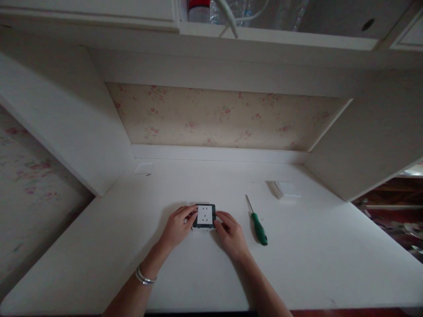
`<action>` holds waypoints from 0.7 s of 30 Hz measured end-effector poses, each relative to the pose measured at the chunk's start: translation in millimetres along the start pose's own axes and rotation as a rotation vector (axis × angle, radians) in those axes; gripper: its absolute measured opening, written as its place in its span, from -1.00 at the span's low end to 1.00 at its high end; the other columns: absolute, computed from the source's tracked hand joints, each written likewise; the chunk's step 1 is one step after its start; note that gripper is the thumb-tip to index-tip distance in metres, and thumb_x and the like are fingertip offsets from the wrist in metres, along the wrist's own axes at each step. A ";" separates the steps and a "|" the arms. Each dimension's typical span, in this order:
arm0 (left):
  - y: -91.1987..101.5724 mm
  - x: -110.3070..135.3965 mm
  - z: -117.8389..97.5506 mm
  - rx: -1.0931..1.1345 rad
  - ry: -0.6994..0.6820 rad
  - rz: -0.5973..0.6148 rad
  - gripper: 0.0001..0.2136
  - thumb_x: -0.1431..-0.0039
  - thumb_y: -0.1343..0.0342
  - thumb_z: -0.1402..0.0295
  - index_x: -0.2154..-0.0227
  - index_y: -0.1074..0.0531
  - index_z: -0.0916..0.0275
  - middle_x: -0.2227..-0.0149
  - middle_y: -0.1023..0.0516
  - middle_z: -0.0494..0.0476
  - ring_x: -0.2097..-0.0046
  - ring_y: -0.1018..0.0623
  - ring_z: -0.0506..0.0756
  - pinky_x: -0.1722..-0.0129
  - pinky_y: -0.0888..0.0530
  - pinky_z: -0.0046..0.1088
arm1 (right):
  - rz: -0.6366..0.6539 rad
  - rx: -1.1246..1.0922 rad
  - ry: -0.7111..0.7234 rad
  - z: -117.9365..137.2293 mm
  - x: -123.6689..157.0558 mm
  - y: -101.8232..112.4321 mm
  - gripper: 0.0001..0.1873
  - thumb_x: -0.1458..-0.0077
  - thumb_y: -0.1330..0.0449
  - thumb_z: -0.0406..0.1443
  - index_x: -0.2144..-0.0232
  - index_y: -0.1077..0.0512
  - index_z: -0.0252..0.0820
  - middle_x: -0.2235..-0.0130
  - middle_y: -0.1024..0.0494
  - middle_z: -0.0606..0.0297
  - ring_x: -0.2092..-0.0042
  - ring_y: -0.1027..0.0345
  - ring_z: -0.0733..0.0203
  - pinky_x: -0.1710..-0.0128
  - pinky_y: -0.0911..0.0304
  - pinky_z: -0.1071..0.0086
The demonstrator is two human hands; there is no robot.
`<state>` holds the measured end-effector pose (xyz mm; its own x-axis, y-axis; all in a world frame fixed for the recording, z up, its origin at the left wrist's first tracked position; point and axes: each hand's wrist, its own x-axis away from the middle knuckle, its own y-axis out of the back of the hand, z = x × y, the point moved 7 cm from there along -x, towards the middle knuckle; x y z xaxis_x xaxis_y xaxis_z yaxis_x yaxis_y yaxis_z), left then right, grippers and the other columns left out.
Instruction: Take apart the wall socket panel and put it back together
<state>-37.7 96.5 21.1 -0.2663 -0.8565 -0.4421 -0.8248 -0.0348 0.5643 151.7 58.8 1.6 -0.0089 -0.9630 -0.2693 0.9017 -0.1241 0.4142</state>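
Note:
Between my two hands, low over the white desktop, is a wall socket [205,215] with a white face, a dark surround and several slots. My left hand [180,224] grips its left edge with thumb and fingers. On the opposite edge, my right hand [230,231] pinches the dark frame in the same way. A little white shows beneath the socket, but what it is I cannot make out. To the right of my right hand lies a screwdriver [259,228] with a green handle, its shaft pointing away from me.
A white box-like piece [287,189] rests at the back right of the desktop [317,264]. Toward the back left lie a thin pale square [143,168] and a small dark bit [148,175]. Side panels flank the desk, and a shelf holding plastic bottles [244,11] overhangs it.

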 end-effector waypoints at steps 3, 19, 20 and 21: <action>2.5 -1.4 -4.7 -0.032 -0.028 -0.005 -0.82 -0.20 -0.04 0.38 0.19 -0.51 0.17 0.20 -0.56 0.12 0.19 -0.54 0.06 0.18 -0.53 -0.42 | -0.007 0.002 -0.002 1.3 0.0 0.7 -0.69 -0.15 -0.07 -0.23 0.10 -0.48 -0.15 0.03 -0.45 0.13 0.21 -0.42 0.19 0.26 -0.37 0.37; -4.5 -7.0 10.0 0.196 0.185 0.086 -0.83 -0.16 -0.06 0.33 0.29 -0.53 0.20 0.21 -0.53 0.13 0.17 -0.53 0.06 0.21 -0.51 -0.45 | -0.010 -0.029 -0.005 3.3 0.5 1.5 -0.69 -0.14 -0.08 -0.22 0.12 -0.49 -0.14 0.03 -0.46 0.13 0.23 -0.43 0.19 0.26 -0.38 0.35; -4.3 -7.4 9.8 0.198 0.188 0.092 -0.83 -0.16 -0.05 0.33 0.30 -0.54 0.21 0.21 -0.53 0.13 0.16 -0.53 0.07 0.20 -0.50 -0.45 | -0.005 -0.030 -0.005 3.1 0.7 1.1 -0.70 -0.15 -0.07 -0.23 0.12 -0.49 -0.13 0.03 -0.46 0.13 0.23 -0.43 0.19 0.26 -0.38 0.35; -4.2 -7.7 9.5 0.198 0.188 0.098 -0.83 -0.16 -0.05 0.34 0.30 -0.54 0.21 0.21 -0.53 0.14 0.16 -0.53 0.07 0.20 -0.50 -0.44 | -0.002 -0.028 -0.006 2.8 0.8 0.9 -0.70 -0.15 -0.07 -0.23 0.11 -0.49 -0.13 0.03 -0.46 0.14 0.23 -0.43 0.19 0.25 -0.38 0.35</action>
<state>-36.9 108.1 15.5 -0.2675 -0.9320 -0.2444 -0.8859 0.1381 0.4429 151.3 57.3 4.2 -0.0132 -0.9642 -0.2650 0.9136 -0.1194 0.3887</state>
